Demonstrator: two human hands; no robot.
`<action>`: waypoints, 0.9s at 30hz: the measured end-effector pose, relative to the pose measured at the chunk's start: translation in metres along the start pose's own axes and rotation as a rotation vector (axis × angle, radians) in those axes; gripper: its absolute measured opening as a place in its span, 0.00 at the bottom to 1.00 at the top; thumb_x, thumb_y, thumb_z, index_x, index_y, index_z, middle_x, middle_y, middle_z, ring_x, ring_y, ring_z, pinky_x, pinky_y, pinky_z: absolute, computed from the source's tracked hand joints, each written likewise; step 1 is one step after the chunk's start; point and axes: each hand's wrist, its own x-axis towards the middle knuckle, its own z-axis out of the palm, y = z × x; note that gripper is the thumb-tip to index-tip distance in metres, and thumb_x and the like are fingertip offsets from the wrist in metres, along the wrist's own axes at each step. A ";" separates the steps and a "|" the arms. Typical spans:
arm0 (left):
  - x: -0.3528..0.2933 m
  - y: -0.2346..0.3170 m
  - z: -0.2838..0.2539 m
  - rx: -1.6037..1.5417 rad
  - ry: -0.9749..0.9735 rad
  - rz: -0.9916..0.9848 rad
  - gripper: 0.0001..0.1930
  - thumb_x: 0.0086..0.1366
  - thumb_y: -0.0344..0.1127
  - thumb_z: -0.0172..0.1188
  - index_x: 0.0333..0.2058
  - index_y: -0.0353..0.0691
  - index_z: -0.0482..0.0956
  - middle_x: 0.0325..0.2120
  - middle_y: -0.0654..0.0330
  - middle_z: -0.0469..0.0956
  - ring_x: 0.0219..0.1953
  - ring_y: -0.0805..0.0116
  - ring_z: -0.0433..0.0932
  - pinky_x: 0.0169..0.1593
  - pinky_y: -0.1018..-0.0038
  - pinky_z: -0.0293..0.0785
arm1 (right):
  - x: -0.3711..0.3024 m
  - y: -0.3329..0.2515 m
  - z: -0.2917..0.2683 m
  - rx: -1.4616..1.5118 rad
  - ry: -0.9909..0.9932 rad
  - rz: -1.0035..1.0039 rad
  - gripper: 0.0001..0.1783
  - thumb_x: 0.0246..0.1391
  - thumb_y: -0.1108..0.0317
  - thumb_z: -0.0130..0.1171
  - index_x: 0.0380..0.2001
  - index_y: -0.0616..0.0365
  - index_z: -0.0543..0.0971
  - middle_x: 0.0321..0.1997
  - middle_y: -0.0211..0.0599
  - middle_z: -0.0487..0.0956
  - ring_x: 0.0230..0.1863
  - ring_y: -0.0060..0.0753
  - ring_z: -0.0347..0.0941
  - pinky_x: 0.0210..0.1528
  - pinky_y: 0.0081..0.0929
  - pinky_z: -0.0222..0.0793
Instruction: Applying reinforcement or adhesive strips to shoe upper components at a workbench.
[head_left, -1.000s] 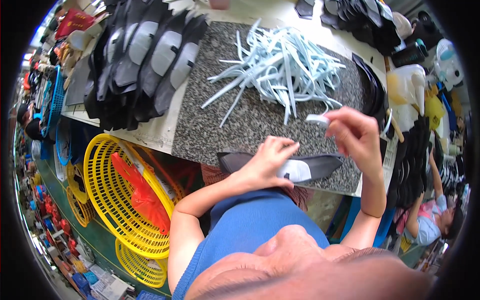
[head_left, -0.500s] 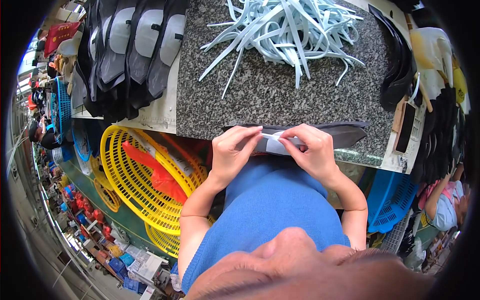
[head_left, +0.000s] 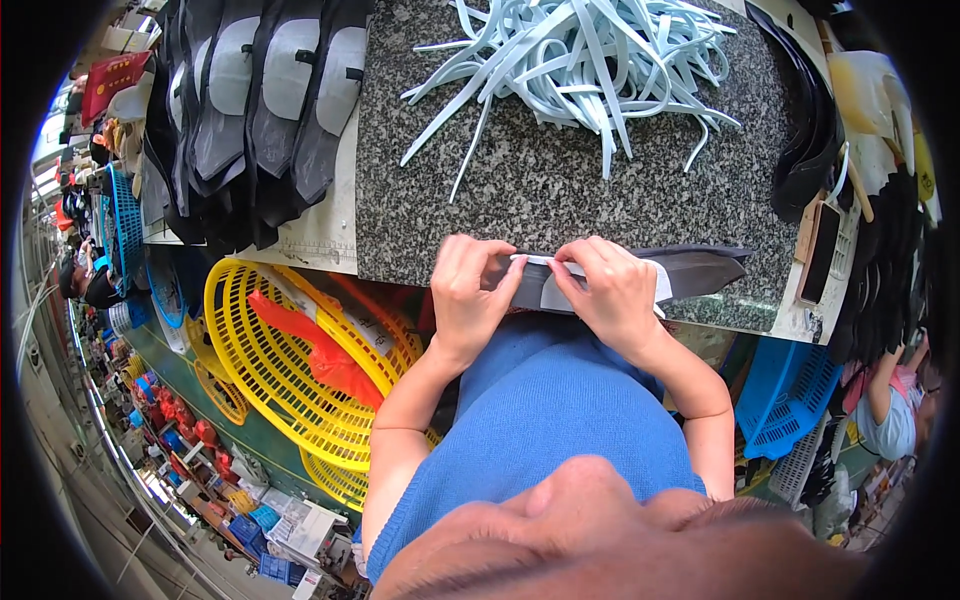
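Observation:
A dark grey cut piece [head_left: 700, 270] with a whitish patch [head_left: 556, 294] lies along the front edge of the stone slab, close to my body. My left hand [head_left: 468, 292] pinches one end of a narrow white strip [head_left: 536, 259] between thumb and forefinger. The strip runs level along the piece's upper edge. At its other end my right hand [head_left: 608, 296] pinches too, thumb under and fingers on top, over the patch. My fingers hide parts of the strip and the piece. Farther back sits a heap of loose pale blue strips [head_left: 590, 70].
Several dark pieces with whitish patches [head_left: 290, 70] overlap at the left on the speckled slab's [head_left: 400, 220] pale surround. Black curved pieces [head_left: 805, 130] and a phone-like black object [head_left: 820, 252] lie right. Yellow baskets [head_left: 240, 300] stand below left, a blue basket [head_left: 785, 395] below right.
Both hands have shifted slightly, and the strip between them now lies straighter along the piece's edge. More of the whitish material shows beside my right hand. The view has moved a little.

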 end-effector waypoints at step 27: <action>-0.007 -0.008 0.015 0.326 -0.131 0.613 0.18 0.59 0.30 0.63 0.49 0.48 0.88 0.43 0.63 0.85 0.46 0.65 0.84 0.42 0.70 0.81 | -0.021 0.047 -0.080 0.252 0.019 0.484 0.07 0.54 0.72 0.75 0.36 0.60 0.88 0.33 0.29 0.87 0.24 0.13 0.72 0.25 0.17 0.64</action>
